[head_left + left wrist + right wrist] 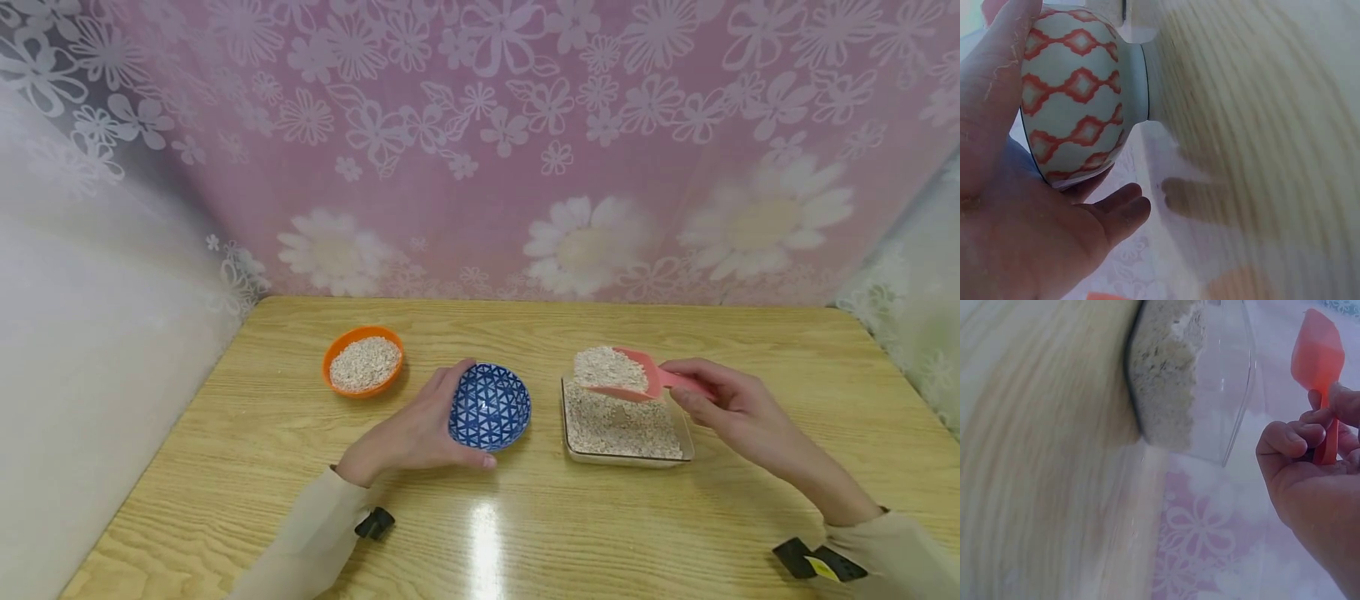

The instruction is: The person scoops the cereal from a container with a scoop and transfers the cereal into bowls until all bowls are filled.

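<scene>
A blue patterned bowl (pixel 491 406) stands empty on the wooden table (pixel 525 533); its outside (pixel 1079 94) is pale with red diamonds. My left hand (pixel 420 429) cups the bowl's left side, fingers curled round it. My right hand (pixel 723 404) grips the handle of a pink scoop (pixel 637 375), also seen as the pink scoop (pixel 1317 359) in the right wrist view. The scoop is heaped with oat flakes and hangs just over a clear square container (pixel 626 425) of oats, seen too as the clear container (pixel 1210 381).
An orange bowl (pixel 363 362) filled with oats sits at the left rear of the table. A pink flowered curtain (pixel 525 150) hangs behind, and a white wall closes the left side.
</scene>
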Available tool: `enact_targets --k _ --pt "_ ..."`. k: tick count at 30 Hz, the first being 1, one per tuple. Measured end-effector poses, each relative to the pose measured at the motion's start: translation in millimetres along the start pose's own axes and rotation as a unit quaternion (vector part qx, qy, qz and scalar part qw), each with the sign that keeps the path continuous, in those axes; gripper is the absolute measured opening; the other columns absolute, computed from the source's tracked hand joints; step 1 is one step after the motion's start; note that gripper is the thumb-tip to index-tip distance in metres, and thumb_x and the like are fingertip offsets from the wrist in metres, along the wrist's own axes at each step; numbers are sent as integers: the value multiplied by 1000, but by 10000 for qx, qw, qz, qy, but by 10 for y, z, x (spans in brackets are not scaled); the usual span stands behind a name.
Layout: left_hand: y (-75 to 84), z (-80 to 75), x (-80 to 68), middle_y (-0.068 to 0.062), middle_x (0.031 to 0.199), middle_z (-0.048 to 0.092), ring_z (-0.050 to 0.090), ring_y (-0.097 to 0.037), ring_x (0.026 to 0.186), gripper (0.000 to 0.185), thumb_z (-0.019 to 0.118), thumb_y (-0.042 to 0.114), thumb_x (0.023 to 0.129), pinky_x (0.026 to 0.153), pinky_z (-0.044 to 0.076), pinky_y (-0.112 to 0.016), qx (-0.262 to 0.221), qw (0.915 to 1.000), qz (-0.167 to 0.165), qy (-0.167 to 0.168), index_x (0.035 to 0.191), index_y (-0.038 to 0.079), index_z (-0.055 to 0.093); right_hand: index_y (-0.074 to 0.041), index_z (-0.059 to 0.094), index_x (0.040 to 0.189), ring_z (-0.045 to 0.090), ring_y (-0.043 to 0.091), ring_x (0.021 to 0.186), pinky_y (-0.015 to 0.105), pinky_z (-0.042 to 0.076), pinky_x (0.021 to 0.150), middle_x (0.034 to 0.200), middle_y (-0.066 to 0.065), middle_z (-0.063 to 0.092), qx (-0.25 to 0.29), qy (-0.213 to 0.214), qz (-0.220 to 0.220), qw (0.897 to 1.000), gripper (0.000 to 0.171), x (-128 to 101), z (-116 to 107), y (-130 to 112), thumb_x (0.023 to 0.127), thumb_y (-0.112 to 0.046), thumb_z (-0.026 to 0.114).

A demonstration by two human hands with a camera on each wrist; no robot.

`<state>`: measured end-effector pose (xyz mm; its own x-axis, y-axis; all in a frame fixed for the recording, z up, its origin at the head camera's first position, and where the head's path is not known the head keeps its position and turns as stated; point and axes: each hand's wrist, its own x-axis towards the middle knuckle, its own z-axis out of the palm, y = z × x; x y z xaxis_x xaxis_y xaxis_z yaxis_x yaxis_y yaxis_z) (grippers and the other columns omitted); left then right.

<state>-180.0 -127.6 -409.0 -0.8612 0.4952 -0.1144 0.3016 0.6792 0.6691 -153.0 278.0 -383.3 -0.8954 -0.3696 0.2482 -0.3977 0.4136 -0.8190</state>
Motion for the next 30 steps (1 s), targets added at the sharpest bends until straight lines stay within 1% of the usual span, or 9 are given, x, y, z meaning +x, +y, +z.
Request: enact_targets --k 2,5,8,13,16,19,23,26,30 --pt "6 20 29 -10 156 35 48 -32 137 129 90 60 67 110 46 -58 -6 10000 43 6 164 26 12 -4 62 131 44 16 60 30 38 49 81 -5 58 -2 -17 -67 10000 29 45 41 -33 103 2 56" --pt "21 42 61 -11 156 35 48 -33 138 128 90 58 67 110 46 -59 -72 9999 98 14 164 25 13 -2 62 130 50 13 63 29 41 51 86 -10 63 -48 -57 -183 9998 29 107 98 -70 102 2 57" --pt "42 56 83 -12 158 33 47 -33 139 128 91 56 67 110 46 -59 -188 9998 116 19 164 22 14 -3 64 129 51 9 63 28 43 53 87 -14 66 -116 -146 -251 9995 29 167 157 -103 101 1 59" --pt "68 67 98 -11 159 32 46 -33 139 128 91 55 68 111 46 -58 -332 9994 56 12 164 20 14 -11 66 127 44 10 59 28 41 53 84 -9 63 -287 -412 -124 9987 26 274 259 -183 102 -6 61" --pt "74 71 99 -10 158 33 46 -32 138 128 90 55 68 112 46 -57 -369 9993 10 18 164 21 14 -14 67 127 45 8 60 27 42 55 90 -4 66 -483 -548 -41 9973 26 352 334 -245 102 -9 62" --pt "66 77 103 -9 158 33 46 -30 138 128 90 56 67 112 46 -55 -364 9993 -17 33 164 22 13 -14 68 127 48 5 66 25 43 58 101 1 70 -760 -663 -170 9948 26 448 420 -321 102 -9 62" --pt "49 82 108 -7 158 32 45 -28 137 129 91 55 67 113 45 -53 -369 9993 -14 40 164 23 12 -12 68 128 53 5 74 24 46 65 113 3 73 -1284 -812 -493 9872 27 573 534 -421 101 -9 64" --pt "43 83 109 -7 158 32 45 -27 138 130 91 56 67 114 44 -52 -363 9993 3 42 164 23 12 -11 69 127 55 6 79 25 48 69 113 2 73 -1726 -988 -616 9781 27 650 600 -491 101 -11 64" --pt "48 82 105 -6 160 30 42 -26 142 130 91 58 67 117 41 -52 -353 9994 0 32 164 23 12 -11 70 124 55 5 80 28 47 72 107 -2 72 -2294 -1253 -803 9619 24 735 653 -603 102 -15 64"
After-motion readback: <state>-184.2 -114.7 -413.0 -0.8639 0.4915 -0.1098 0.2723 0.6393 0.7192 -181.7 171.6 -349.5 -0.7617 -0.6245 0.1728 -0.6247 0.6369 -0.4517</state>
